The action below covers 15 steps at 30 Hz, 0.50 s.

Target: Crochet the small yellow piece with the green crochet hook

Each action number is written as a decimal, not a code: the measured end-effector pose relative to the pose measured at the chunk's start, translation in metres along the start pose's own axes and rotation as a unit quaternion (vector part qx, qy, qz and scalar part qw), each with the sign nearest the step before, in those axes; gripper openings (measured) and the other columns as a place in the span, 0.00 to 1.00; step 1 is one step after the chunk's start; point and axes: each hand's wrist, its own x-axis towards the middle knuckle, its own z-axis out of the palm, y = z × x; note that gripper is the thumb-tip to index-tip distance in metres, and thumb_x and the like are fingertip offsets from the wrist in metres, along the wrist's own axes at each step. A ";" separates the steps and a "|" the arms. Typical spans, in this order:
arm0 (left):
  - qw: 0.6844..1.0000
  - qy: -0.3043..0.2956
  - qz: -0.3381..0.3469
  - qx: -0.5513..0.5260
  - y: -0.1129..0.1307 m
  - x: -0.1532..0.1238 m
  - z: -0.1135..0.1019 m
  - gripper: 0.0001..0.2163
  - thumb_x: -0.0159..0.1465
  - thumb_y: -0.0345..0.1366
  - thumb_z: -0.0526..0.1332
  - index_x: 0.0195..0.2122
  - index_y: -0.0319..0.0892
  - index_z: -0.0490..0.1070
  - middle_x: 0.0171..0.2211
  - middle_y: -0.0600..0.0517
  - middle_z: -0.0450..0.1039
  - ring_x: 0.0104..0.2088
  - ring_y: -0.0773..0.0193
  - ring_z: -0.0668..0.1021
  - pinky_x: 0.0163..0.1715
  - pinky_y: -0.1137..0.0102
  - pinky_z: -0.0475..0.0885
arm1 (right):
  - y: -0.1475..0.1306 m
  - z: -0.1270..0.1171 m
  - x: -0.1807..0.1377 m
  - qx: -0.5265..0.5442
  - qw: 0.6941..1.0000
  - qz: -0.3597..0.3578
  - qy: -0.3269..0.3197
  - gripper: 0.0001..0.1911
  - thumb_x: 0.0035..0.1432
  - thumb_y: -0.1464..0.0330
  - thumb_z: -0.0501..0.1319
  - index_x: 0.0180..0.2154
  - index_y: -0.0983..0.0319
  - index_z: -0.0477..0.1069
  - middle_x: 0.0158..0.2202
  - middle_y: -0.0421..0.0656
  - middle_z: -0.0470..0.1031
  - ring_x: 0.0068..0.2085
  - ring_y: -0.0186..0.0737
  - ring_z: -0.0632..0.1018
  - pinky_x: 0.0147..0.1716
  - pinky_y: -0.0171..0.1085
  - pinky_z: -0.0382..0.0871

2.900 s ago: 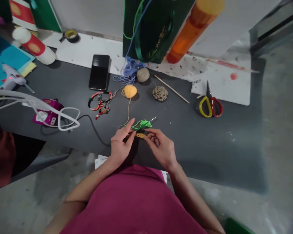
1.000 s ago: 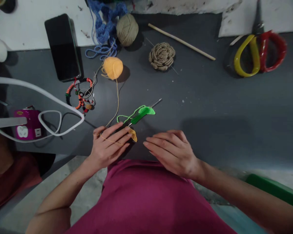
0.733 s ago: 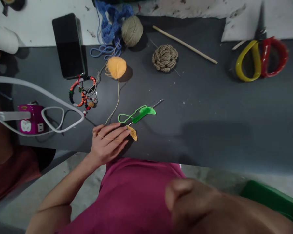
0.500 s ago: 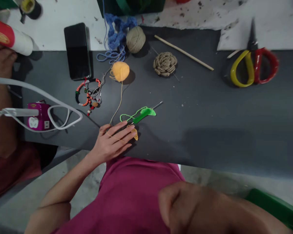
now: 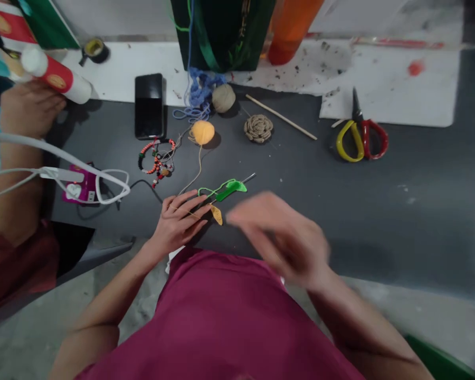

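My left hand point(image 5: 179, 220) lies palm down near the table's front edge, fingers stretched out, with a thin yellow strand across them. At its fingertips is a small yellow crocheted piece point(image 5: 216, 214); whether the fingers press on it I cannot tell. Just beyond lies a crochet hook with a green handle point(image 5: 226, 192), a bright green crocheted piece point(image 5: 237, 186) and green yarn beside it. My right hand point(image 5: 285, 235) hangs over the front of the table, right of the yellow piece. Motion smears its fingers. A yellow yarn ball point(image 5: 203, 132) trails its strand toward my left hand.
Behind are a phone point(image 5: 149, 106), a beaded bracelet point(image 5: 147, 158), a beige yarn ball point(image 5: 224, 98), a brown crocheted flower point(image 5: 258, 129), a wooden stick point(image 5: 281, 116) and scissors point(image 5: 360, 138). A purple plug adapter point(image 5: 81, 184) with white cables and another person's arm point(image 5: 18, 169) are at left.
My right hand has risen from below the table edge to above it, close to the yellow piece. My left hand stays by that piece. The view has shifted, showing more of the back.
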 end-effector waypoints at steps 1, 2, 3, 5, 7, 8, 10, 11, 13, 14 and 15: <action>1.000 0.018 -0.007 -0.009 0.001 0.000 0.001 0.14 0.69 0.34 0.63 0.55 0.48 0.77 0.52 0.45 0.82 0.59 0.53 0.78 0.53 0.58 0.66 | 0.009 0.005 0.009 -0.011 1.000 0.008 0.024 0.17 0.71 0.67 0.53 0.57 0.49 0.71 0.50 0.45 0.80 0.50 0.47 0.78 0.49 0.50 0.73; 0.999 0.031 -0.026 -0.017 0.001 0.001 0.003 0.14 0.69 0.34 0.63 0.54 0.49 0.78 0.51 0.45 0.83 0.58 0.53 0.78 0.52 0.58 0.66 | 0.017 0.011 0.017 -0.046 0.997 -0.001 0.056 0.15 0.71 0.68 0.53 0.52 0.54 0.74 0.46 0.47 0.80 0.47 0.47 0.77 0.45 0.48 0.72; 0.998 0.041 -0.050 -0.023 0.003 0.002 0.005 0.13 0.69 0.34 0.63 0.54 0.49 0.79 0.50 0.46 0.83 0.57 0.53 0.78 0.52 0.59 0.66 | 0.025 0.016 0.024 -0.092 0.994 -0.011 0.053 0.12 0.70 0.69 0.54 0.48 0.56 0.76 0.44 0.48 0.80 0.44 0.47 0.76 0.43 0.47 0.69; 0.992 0.073 -0.104 -0.023 0.006 0.003 0.010 0.14 0.69 0.34 0.62 0.54 0.48 0.78 0.48 0.45 0.83 0.55 0.53 0.79 0.51 0.59 0.67 | 0.038 0.026 0.032 -0.156 0.987 -0.035 0.020 0.09 0.68 0.70 0.58 0.46 0.58 0.76 0.43 0.49 0.79 0.44 0.48 0.74 0.41 0.46 0.65; 0.982 0.092 -0.162 -0.019 0.011 0.003 0.015 0.17 0.70 0.36 0.62 0.60 0.45 0.75 0.49 0.43 0.82 0.52 0.53 0.79 0.51 0.59 0.68 | 0.046 0.031 0.034 -0.184 0.981 -0.062 0.000 0.08 0.68 0.70 0.59 0.44 0.58 0.76 0.43 0.49 0.78 0.45 0.49 0.73 0.41 0.45 0.63; 0.978 0.099 -0.183 -0.019 0.013 0.003 0.017 0.20 0.70 0.36 0.62 0.62 0.44 0.72 0.49 0.43 0.81 0.50 0.54 0.79 0.50 0.59 0.68 | 0.048 0.032 0.035 -0.191 0.979 -0.073 -0.008 0.07 0.68 0.70 0.59 0.44 0.58 0.75 0.44 0.49 0.78 0.45 0.49 0.72 0.42 0.45 0.62; 0.971 0.109 -0.211 -0.029 0.018 0.002 0.020 0.24 0.69 0.37 0.62 0.67 0.44 0.67 0.49 0.43 0.81 0.48 0.55 0.79 0.50 0.59 0.69 | 0.050 0.031 0.035 -0.193 0.977 -0.090 -0.019 0.06 0.68 0.70 0.59 0.43 0.59 0.75 0.44 0.49 0.78 0.46 0.49 0.72 0.44 0.46 0.61; 0.968 0.111 -0.222 -0.038 0.020 0.001 0.021 0.26 0.69 0.37 0.62 0.68 0.45 0.64 0.49 0.44 0.81 0.48 0.55 0.78 0.50 0.59 0.69 | 0.050 0.030 0.035 -0.189 0.977 -0.096 -0.024 0.06 0.68 0.71 0.59 0.42 0.59 0.75 0.44 0.49 0.78 0.46 0.49 0.73 0.44 0.46 0.61; 0.962 0.113 -0.240 -0.066 0.023 0.001 0.022 0.29 0.68 0.37 0.63 0.71 0.47 0.60 0.49 0.45 0.81 0.49 0.55 0.78 0.51 0.58 0.69 | 0.048 0.028 0.036 -0.172 0.979 -0.103 -0.033 0.06 0.68 0.71 0.58 0.41 0.60 0.74 0.44 0.48 0.79 0.47 0.49 0.73 0.45 0.46 0.60; 0.957 0.113 -0.252 -0.086 0.025 0.001 0.023 0.31 0.67 0.38 0.64 0.71 0.48 0.58 0.49 0.45 0.81 0.49 0.55 0.78 0.52 0.57 0.70 | 0.048 0.027 0.036 -0.157 0.982 -0.103 -0.035 0.06 0.69 0.71 0.58 0.40 0.60 0.74 0.43 0.48 0.80 0.47 0.48 0.74 0.46 0.46 0.60; 0.951 0.114 -0.266 -0.112 0.026 0.002 0.023 0.34 0.66 0.39 0.65 0.72 0.48 0.56 0.49 0.46 0.81 0.49 0.54 0.78 0.52 0.56 0.70 | 0.047 0.026 0.036 -0.139 0.985 -0.101 -0.035 0.06 0.69 0.71 0.58 0.40 0.60 0.74 0.42 0.47 0.81 0.46 0.48 0.74 0.46 0.46 0.61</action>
